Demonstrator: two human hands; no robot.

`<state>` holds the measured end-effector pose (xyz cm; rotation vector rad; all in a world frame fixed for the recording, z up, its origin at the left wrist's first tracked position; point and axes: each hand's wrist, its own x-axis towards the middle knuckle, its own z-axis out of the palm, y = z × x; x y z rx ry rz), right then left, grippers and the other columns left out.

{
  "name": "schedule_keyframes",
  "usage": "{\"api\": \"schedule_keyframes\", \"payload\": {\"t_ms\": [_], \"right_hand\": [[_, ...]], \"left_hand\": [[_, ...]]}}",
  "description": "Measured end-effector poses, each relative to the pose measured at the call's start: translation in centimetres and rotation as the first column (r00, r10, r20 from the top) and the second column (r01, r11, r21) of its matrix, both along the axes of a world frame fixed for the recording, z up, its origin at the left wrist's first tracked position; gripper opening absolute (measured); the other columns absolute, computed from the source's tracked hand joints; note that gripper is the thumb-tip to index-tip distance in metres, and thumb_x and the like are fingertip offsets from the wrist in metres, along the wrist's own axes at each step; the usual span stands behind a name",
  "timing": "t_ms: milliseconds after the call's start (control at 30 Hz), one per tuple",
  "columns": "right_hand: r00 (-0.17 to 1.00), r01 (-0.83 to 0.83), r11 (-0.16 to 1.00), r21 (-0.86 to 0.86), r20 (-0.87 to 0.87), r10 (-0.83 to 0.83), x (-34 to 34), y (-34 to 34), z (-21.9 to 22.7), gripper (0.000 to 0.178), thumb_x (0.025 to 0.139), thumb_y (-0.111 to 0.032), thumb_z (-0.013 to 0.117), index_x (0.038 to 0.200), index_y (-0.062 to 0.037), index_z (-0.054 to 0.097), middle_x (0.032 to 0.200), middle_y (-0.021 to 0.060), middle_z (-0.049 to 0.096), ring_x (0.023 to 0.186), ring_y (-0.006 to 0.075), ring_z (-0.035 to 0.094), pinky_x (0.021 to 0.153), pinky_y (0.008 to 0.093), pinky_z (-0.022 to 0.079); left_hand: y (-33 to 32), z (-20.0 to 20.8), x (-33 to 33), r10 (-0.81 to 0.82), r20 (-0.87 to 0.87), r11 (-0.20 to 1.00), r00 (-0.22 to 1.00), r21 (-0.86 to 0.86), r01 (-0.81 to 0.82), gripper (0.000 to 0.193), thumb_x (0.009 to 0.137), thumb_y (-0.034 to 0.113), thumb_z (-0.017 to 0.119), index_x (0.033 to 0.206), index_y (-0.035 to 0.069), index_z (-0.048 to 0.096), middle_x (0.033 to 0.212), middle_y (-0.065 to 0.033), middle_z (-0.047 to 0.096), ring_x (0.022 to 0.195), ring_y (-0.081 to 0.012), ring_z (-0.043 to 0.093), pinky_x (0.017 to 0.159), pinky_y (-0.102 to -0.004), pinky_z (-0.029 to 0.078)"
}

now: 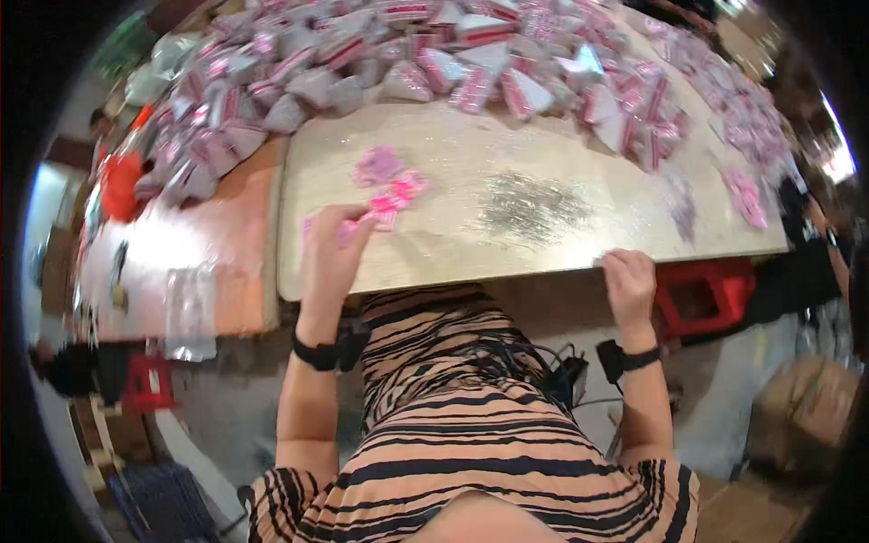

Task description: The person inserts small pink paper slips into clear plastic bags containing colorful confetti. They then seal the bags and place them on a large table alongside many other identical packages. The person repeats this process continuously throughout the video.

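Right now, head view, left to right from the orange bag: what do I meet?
Orange bag → clear plastic packaging → left hand → bright pink piece → patch of thin silvery pieces → right hand → pink bundle

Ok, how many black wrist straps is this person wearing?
2: one strap on the wrist of the left hand, another strap on the wrist of the right hand. Neither is hidden; no third shows on either forearm.

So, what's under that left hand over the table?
Pink material shows beside the left hand, near small pink pieces. Whatever the hand itself covers can't be seen.
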<state>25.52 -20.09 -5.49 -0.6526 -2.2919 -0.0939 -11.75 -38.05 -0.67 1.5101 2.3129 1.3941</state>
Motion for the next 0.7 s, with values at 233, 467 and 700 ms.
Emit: {"api": "schedule_keyframes", "payload": {"t_ms": [233, 467, 700], "right_hand": [[0.980, -0.018, 0.991, -0.130, -0.199, -0.009, -5.5, 1.4, 4.0, 0.011, 0.076, 0.005, 0.069, 0.085, 0.0007, 0.065, 0.086, 0.0131, 0.063, 0.080, 0.0307, 0.058, 0.071, 0.0382, 0.047], [0.869, -0.491, 0.848, -0.199, -0.037, 0.494, -16.2, -1.0, 6.1, 0.009, 0.074, -0.004, 0.070, 0.080, -0.0049, 0.064, 0.082, 0.0074, 0.063, 0.081, 0.0263, 0.058, 0.073, 0.0359, 0.043], [0.784, -0.572, 0.778, -0.261, 0.106, 0.612, -15.5, -0.2, 6.8, 0.008, 0.072, -0.006, 0.071, 0.076, -0.0063, 0.063, 0.080, 0.0054, 0.062, 0.077, 0.0247, 0.058, 0.071, 0.0366, 0.042]], "left_hand": [[-1.9, -1.0, -1.4, 0.040, -0.204, 0.995, 0.978, -0.084, -0.058, 0.026, 0.077, 0.016, 0.073, 0.097, 0.000, 0.067, 0.094, -0.0152, 0.064, 0.092, -0.0313, 0.059, 0.082, -0.0384, 0.047], [-1.6, -0.1, -1.4, 0.029, -0.309, 0.976, 0.950, -0.198, -0.094, 0.046, 0.069, 0.020, 0.078, 0.109, 0.003, 0.065, 0.106, -0.0140, 0.061, 0.106, -0.0328, 0.053, 0.093, -0.0410, 0.042], [-4.6, -1.2, -4.1, 0.070, -0.271, 0.949, 0.960, -0.279, -0.148, 0.049, 0.069, 0.021, 0.078, 0.113, 0.005, 0.064, 0.110, -0.0128, 0.058, 0.109, -0.0323, 0.051, 0.096, -0.0421, 0.039]]}}
